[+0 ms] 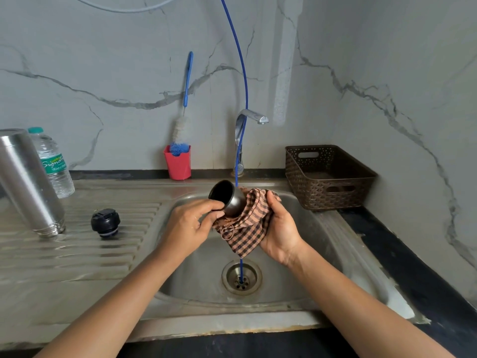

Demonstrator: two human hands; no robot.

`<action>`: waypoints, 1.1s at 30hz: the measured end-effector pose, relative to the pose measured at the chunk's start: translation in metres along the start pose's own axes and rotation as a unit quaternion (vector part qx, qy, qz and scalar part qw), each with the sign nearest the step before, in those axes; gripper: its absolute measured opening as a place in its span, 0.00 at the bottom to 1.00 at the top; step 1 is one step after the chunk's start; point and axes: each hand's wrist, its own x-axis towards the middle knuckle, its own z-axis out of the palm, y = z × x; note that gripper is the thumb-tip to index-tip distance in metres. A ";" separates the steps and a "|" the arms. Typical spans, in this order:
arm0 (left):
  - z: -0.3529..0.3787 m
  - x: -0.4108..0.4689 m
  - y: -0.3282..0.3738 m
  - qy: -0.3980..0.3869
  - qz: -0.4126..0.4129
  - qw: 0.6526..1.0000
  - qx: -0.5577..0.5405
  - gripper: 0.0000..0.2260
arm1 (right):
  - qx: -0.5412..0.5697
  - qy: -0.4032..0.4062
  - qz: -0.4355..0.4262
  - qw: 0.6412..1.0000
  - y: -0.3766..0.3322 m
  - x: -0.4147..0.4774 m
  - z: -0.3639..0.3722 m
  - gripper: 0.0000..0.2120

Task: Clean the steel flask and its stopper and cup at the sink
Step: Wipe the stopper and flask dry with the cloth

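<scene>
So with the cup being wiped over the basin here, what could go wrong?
The cup is pinched at its rim by the left hand while the right hand cups the checked cloth beneath; it could slip into the sink. The cloth could also snag the blue tube.

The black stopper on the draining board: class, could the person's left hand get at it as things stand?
Probably yes, once freed. The stopper lies uncovered, nothing between it and the left hand, but that hand grips the cup.
</scene>
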 end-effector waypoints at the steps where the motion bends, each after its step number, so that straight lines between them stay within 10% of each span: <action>1: -0.003 0.003 -0.002 0.002 -0.007 1.000 0.011 0.11 | -0.003 0.000 -0.003 1.000 -0.002 0.001 0.000 0.25; 15: -0.150 -0.020 -0.032 0.031 -0.257 0.964 0.052 0.06 | -0.042 -0.015 0.008 0.999 0.004 -0.005 0.002 0.24; 20: -0.167 -0.043 -0.015 0.154 -0.474 0.769 -0.400 0.11 | -0.056 -0.003 0.019 0.998 0.010 -0.006 0.007 0.22; 26: -0.143 -0.046 0.003 0.163 -0.503 0.641 -0.556 0.12 | -0.106 0.046 0.026 0.993 0.012 -0.006 0.007 0.18; 33: -0.129 -0.036 0.001 0.189 -0.443 0.710 -0.515 0.09 | -0.088 0.067 0.000 0.994 0.005 -0.006 0.000 0.22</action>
